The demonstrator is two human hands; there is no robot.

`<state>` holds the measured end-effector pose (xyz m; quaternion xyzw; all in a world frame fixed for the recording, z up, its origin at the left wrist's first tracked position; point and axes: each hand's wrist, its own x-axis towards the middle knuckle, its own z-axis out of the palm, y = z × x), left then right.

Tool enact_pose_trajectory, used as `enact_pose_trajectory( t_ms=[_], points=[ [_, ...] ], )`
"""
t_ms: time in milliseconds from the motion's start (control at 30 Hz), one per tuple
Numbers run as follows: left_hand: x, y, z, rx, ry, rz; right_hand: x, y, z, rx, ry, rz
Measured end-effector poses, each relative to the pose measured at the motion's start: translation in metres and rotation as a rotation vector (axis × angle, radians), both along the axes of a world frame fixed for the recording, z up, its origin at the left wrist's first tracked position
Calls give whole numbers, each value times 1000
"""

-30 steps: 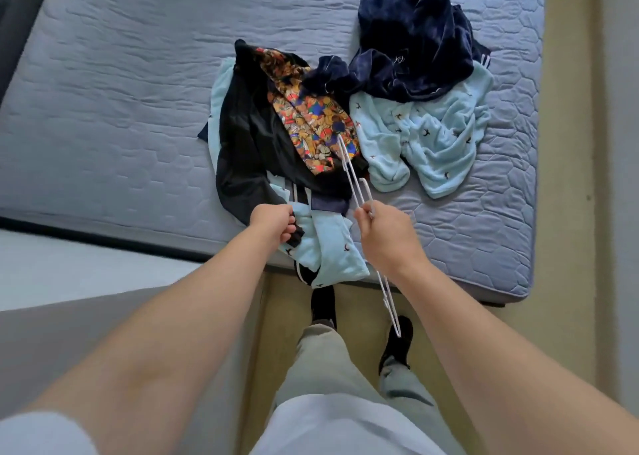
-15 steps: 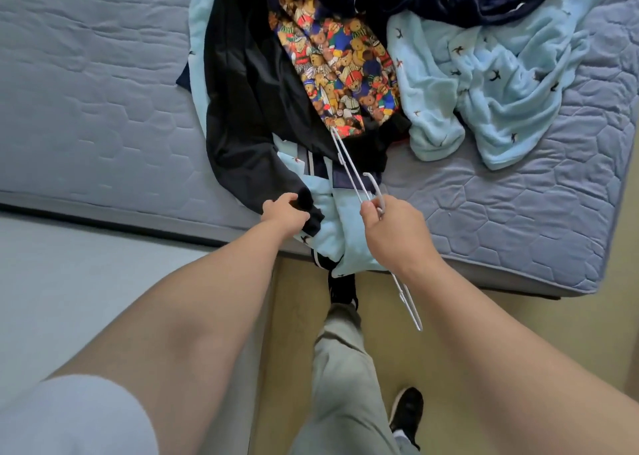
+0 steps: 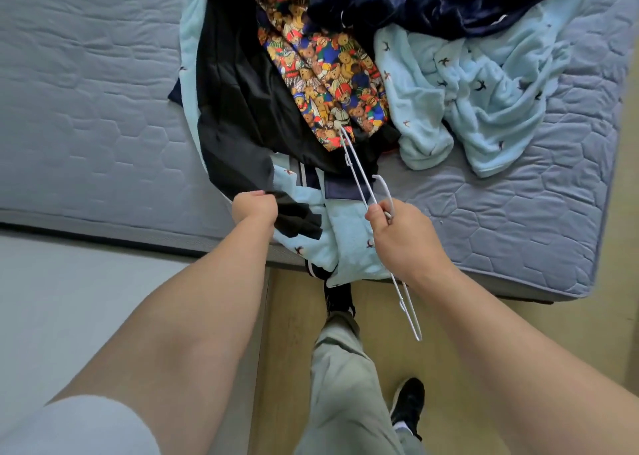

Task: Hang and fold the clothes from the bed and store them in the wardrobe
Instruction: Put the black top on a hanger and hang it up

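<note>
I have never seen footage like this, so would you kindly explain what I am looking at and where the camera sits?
No machine here: a person works bare-handed, and the single camera sits on their head, looking down over both arms. The left hand grips the edge of a black garment; the right hand holds a thin white hanger. On the grey-blue quilted mattress lie a teddy-bear print piece, light blue fleece and a navy garment.
</note>
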<state>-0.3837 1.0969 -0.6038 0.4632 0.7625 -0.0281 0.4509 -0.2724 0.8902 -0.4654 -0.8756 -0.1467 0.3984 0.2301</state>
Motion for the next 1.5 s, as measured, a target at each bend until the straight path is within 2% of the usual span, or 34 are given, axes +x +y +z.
enact_pose_trajectory(
  t_ms=[67, 167, 300, 400, 533, 733, 833, 1000, 1200, 1300, 1367, 1433, 1467, 1500],
  points=[
    [4, -4, 31, -156, -211, 236, 2, -2, 18, 22, -18, -33],
    [10, -16, 91, -241, -435, 358, 2, -6, 53, 81, -45, -68],
    [11, -40, 170, -198, -543, 271, -1, -16, 102, 166, -85, -60],
    [7, -63, 228, -37, -558, 177, -7, -29, 139, 223, -147, -52],
    [-7, -100, 305, 92, -726, 191, -20, -60, 187, 268, -218, -87],
    [-21, -153, 395, 175, -858, 96, -32, -97, 242, 309, -137, -39],
    [-25, -173, 422, 248, -925, 19, -36, -113, 259, 355, -80, -12],
    [-33, -190, 454, 425, -984, 42, -41, -136, 275, 387, 18, -16],
    [-41, -214, 502, 368, -1109, -74, -50, -139, 281, 472, 25, 99],
    [-41, -224, 524, 356, -1171, -139, -54, -126, 273, 580, 238, 3],
    [-40, -230, 536, 370, -1188, -169, -57, -119, 275, 525, 253, 12],
    [-38, -235, 547, 389, -1205, -191, -57, -114, 271, 487, 169, 24],
    [-37, -237, 552, 396, -1218, -206, -60, -112, 271, 524, 250, 14],
    [-36, -240, 556, 396, -1239, -220, -65, -112, 273, 568, 236, 39]
  ],
)
